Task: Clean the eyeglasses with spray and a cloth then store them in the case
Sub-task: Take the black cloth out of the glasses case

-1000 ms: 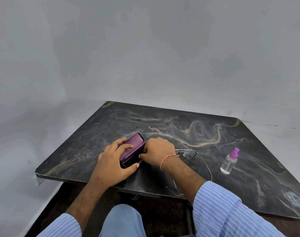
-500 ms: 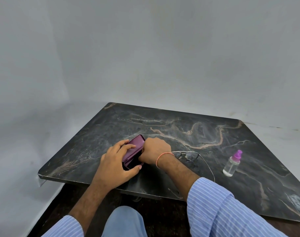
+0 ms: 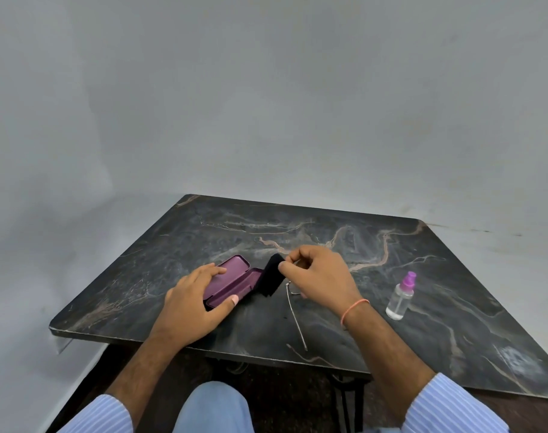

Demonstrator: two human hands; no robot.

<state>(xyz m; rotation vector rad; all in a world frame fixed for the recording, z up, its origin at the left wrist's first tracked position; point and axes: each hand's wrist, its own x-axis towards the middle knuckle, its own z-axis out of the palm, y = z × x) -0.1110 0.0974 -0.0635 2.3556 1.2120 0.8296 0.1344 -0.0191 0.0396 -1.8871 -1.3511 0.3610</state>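
Head view: the right hand (image 3: 319,276) pinches a soft black cleaning cloth (image 3: 271,276) by its top corner, so it hangs limp just beside the open purple hard-shell spectacle case (image 3: 232,276), which the left hand (image 3: 191,304) clasps on the dark marbled table (image 3: 391,245). The cloth looks light and floppy, best held by a corner; no writing is legible.

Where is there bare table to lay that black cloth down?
Bare: the far half of the table behind the purple case and right hand, the left corner beside the case, the right side past the spray bottle. Crowded: the near middle, with left hand, black cloth and glasses.
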